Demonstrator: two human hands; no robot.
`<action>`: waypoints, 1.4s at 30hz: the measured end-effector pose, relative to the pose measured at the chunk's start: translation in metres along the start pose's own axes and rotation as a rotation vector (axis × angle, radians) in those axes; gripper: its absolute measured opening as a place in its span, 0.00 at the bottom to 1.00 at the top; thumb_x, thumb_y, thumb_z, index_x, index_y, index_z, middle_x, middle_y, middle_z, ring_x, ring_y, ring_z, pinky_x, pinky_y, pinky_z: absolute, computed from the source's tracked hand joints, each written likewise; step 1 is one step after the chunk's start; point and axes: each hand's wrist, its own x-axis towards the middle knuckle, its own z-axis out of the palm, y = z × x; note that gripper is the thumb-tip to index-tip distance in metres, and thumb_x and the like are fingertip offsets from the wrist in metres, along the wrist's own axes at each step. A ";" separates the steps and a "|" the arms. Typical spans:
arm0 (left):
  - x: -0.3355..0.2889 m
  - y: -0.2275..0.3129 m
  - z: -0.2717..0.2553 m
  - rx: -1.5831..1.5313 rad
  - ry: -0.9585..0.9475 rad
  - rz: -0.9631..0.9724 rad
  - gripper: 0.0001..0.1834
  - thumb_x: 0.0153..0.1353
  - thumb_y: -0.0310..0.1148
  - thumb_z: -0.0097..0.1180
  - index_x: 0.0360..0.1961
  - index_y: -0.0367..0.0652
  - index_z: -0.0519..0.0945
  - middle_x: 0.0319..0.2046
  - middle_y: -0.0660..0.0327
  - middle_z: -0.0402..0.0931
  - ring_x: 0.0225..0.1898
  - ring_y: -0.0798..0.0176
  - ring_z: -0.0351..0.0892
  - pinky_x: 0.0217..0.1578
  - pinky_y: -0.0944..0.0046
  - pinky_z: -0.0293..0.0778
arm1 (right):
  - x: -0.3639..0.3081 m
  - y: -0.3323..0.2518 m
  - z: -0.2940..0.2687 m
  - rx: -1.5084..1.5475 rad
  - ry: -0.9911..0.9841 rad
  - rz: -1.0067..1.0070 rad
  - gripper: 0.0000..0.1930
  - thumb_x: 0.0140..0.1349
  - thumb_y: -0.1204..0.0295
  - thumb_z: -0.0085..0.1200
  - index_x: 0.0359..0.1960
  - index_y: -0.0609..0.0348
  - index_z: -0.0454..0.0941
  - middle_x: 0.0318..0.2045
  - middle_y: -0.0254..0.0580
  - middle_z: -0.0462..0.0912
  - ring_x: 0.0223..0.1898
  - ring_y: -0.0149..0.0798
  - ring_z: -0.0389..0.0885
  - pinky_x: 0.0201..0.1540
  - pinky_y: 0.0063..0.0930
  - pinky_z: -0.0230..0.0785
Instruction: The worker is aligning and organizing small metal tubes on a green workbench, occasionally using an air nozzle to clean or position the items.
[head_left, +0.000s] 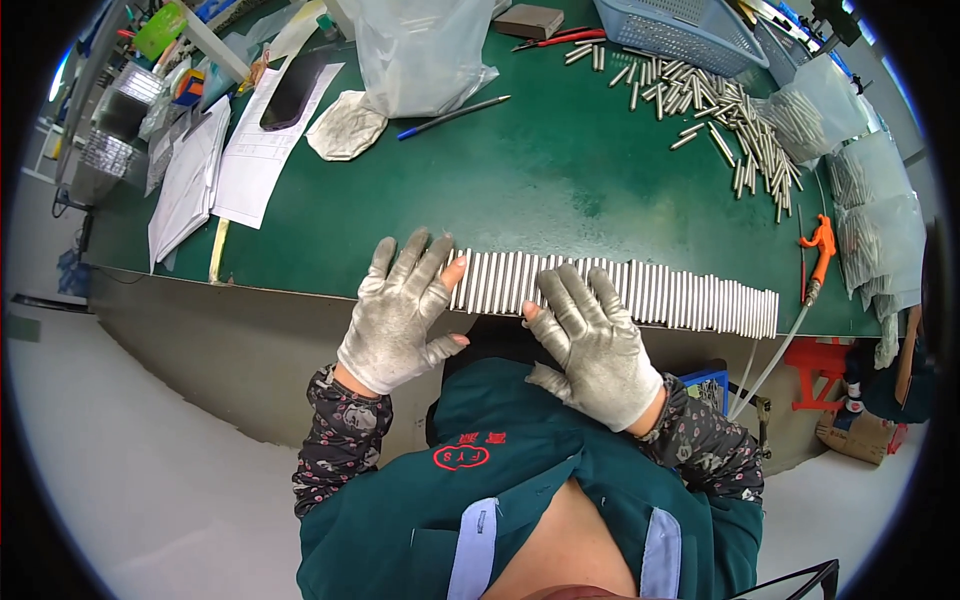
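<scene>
A long row of slim silvery metal pins (705,300) lies side by side along the near edge of the green table (500,190). My left hand (395,318), in a grey-stained white glove with some fingertips bare, rests at the row's left end. Its fingers are stretched out, and the index fingertip touches the end pins. My right hand (598,350), gloved the same way, lies across the middle of the row with its fingers extended over the pins. Neither hand grips anything. Farther right, a loose heap of similar pins (755,140) is scattered.
A blue plastic basket (675,30) stands behind the heap. Clear bags of pins (882,225) and an orange air gun (822,248) with a hose are at the right. Leftward are a plastic bag (415,55), a pen (453,117), a phone (292,92) and papers (255,165).
</scene>
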 end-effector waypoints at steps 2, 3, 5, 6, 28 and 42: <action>-0.006 -0.007 0.003 -0.008 0.045 -0.009 0.46 0.51 0.64 0.50 0.64 0.42 0.63 0.63 0.49 0.61 0.66 0.44 0.55 0.67 0.44 0.43 | 0.003 -0.001 0.001 -0.006 -0.005 -0.013 0.38 0.50 0.48 0.57 0.60 0.56 0.66 0.64 0.52 0.63 0.68 0.52 0.55 0.70 0.50 0.38; -0.008 -0.009 0.004 -0.003 0.047 -0.013 0.46 0.51 0.64 0.50 0.64 0.42 0.63 0.63 0.49 0.61 0.66 0.44 0.55 0.67 0.44 0.43 | 0.005 -0.002 0.002 -0.012 -0.009 -0.020 0.38 0.50 0.48 0.57 0.60 0.57 0.66 0.63 0.52 0.63 0.68 0.52 0.55 0.70 0.50 0.39; -0.011 -0.013 0.005 -0.074 0.084 -0.046 0.47 0.47 0.58 0.58 0.65 0.46 0.61 0.63 0.53 0.62 0.67 0.47 0.55 0.68 0.46 0.42 | 0.008 -0.005 0.002 -0.024 0.010 -0.035 0.37 0.50 0.48 0.57 0.59 0.57 0.67 0.63 0.52 0.64 0.67 0.52 0.56 0.70 0.50 0.39; -0.012 -0.015 0.006 -0.070 0.084 -0.048 0.47 0.47 0.58 0.58 0.65 0.46 0.61 0.63 0.53 0.62 0.67 0.47 0.55 0.68 0.46 0.42 | 0.010 -0.006 0.002 -0.036 0.025 -0.044 0.37 0.50 0.49 0.57 0.58 0.58 0.67 0.62 0.52 0.64 0.67 0.52 0.57 0.70 0.50 0.40; 0.022 -0.017 0.005 -0.335 0.470 0.156 0.13 0.55 0.43 0.60 0.36 0.48 0.78 0.56 0.54 0.72 0.64 0.44 0.61 0.65 0.40 0.48 | -0.018 0.002 -0.002 0.135 0.357 -0.088 0.32 0.44 0.61 0.60 0.54 0.56 0.69 0.56 0.51 0.70 0.59 0.55 0.67 0.64 0.55 0.52; 0.050 0.010 0.002 -0.128 0.438 -0.202 0.14 0.44 0.35 0.68 0.19 0.41 0.73 0.51 0.56 0.75 0.61 0.48 0.66 0.63 0.43 0.55 | -0.022 0.006 -0.006 0.126 0.343 -0.024 0.29 0.42 0.62 0.62 0.49 0.57 0.73 0.54 0.52 0.72 0.58 0.54 0.68 0.63 0.53 0.54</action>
